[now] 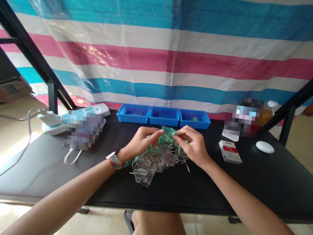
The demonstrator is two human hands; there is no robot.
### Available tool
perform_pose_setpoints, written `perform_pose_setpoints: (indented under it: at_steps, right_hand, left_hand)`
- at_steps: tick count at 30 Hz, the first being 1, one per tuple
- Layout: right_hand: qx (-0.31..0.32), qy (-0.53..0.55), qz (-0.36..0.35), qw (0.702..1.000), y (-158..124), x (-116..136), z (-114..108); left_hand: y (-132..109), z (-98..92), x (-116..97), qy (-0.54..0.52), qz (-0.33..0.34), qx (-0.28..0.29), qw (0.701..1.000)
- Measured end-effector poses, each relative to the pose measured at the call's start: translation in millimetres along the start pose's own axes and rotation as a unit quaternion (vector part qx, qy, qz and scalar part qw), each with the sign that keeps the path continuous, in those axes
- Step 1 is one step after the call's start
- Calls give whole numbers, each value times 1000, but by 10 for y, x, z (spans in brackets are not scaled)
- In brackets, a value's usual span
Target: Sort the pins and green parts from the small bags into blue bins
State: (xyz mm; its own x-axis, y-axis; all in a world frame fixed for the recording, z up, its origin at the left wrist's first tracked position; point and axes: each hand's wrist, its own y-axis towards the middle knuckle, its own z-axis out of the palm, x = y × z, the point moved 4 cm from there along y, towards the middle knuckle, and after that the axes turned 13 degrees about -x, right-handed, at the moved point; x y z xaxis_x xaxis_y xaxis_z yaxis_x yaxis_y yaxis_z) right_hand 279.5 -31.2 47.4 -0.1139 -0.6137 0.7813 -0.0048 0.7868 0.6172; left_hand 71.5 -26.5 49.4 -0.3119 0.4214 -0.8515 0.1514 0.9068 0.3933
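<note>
My left hand (141, 142) and my right hand (194, 146) are close together over the middle of the black table. Between them is a small green see-through plastic bag (167, 131), pinched by the fingertips of both hands. What lies inside the bag is too small to make out. Under and in front of the hands spreads a pile of small clear plastic bags (145, 169), with more green bags partly hidden behind my fingers. Loose thin metal pins (184, 161) lie at the pile's right side, near my right wrist.
Three blue trays (163, 121) stand in a row behind my hands; the outer two hold small items. A power strip (104, 109) and a blurred-out object lie left. On the right are a cigarette pack (230, 152), a white oval object (265, 147) and a bottle (269, 111).
</note>
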Motion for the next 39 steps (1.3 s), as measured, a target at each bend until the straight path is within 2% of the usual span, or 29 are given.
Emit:
perform_pose_setpoints:
  at_steps: [3, 5, 9, 13, 16, 19, 21, 23, 27, 31, 33, 37, 39]
  right_hand:
    - [33, -84, -154, 984, -51, 109, 7]
    - [60, -116, -217, 968, -87, 143, 21]
    - [65, -163, -257, 950, -94, 156, 13]
    - [35, -163, -248, 954, -55, 141, -9]
    - [13, -105, -167, 980, -24, 59, -17]
    - [6, 17, 19, 1000, 0, -98, -12]
    - [19, 96, 147, 984, -7, -181, 13]
    - [48, 125, 221, 966, -23, -202, 45]
    - [91, 112, 242, 960, -39, -154, 80]
    - [84, 125, 265, 952, -7, -212, 54]
    - [33, 141, 286, 947, 60, -297, -29]
    - [-155, 193, 302, 921, 217, -489, -313]
    - [-193, 183, 326, 907, 233, -576, -399]
  left_hand:
    - [17, 21, 20, -31, -25, 48, 998]
    - [30, 25, 46, -43, -28, 37, 998]
    - [25, 38, 116, -33, -47, 8, 998]
    - [28, 51, 131, -66, -41, 14, 997]
    - [56, 34, 145, -80, -32, 1, 996]
    - [75, 8, 159, -72, -22, -15, 997]
    - [74, 2, 166, -62, -19, -12, 998]
    - [65, 5, 169, -50, -14, -2, 999]
    - [43, 16, 152, -35, -5, 16, 999]
    - [34, -19, 78, 5, 24, 1, 1000]
    - [35, -38, 40, 31, 43, -1, 999]
    - [53, -75, 26, 110, 84, -31, 990]
    - [61, -73, 66, 159, 104, -33, 981]
